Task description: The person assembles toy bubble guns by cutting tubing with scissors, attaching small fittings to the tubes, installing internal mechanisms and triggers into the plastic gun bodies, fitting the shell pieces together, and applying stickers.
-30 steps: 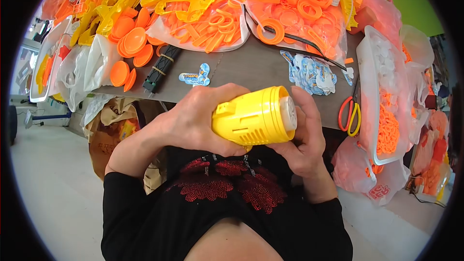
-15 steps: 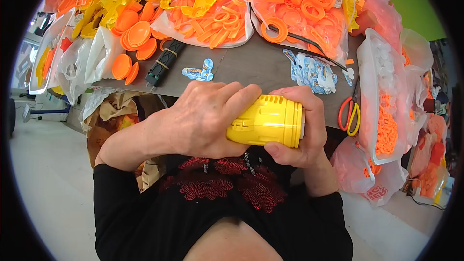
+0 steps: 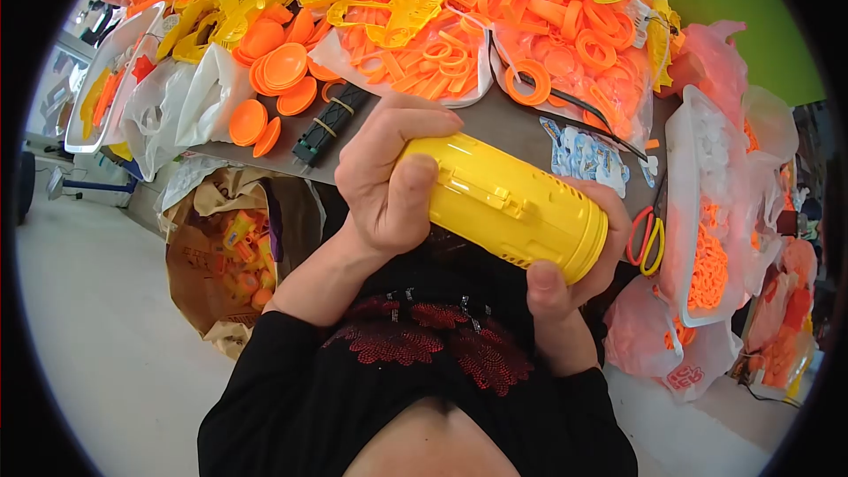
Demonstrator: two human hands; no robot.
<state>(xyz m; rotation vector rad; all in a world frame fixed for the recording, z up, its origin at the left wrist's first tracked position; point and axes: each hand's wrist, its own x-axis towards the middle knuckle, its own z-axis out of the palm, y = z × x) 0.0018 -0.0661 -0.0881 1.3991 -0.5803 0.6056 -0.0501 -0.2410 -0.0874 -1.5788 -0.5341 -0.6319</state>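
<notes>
A yellow plastic cylinder [image 3: 508, 199] with slots and a raised latch-like part on its side is held in the air in front of my chest, tilted down to the right. My left hand [image 3: 389, 177] is wrapped round its upper left end, the thumb bent over the edge. At the lower right end, my right hand [image 3: 583, 256] grips the ribbed rim between thumb and fingers. Behind the cylinder, at the table's edge, lie a pile of blue-and-white stickers [image 3: 587, 159] and red-and-yellow-handled scissors [image 3: 647, 234].
Orange rings and strips [image 3: 442, 53] in bags, yellow shell parts [image 3: 406, 13] and orange discs [image 3: 284, 66] cover the table's back. A black bundle [image 3: 327, 128] lies near the front edge. A white bin [image 3: 685, 283] stands right; a paper bag [image 3: 199, 274] of parts sits lower left.
The cylinder has turned so its long side shows and now slants down to the right. My left hand has shifted to its upper end, and the view has moved slightly.
</notes>
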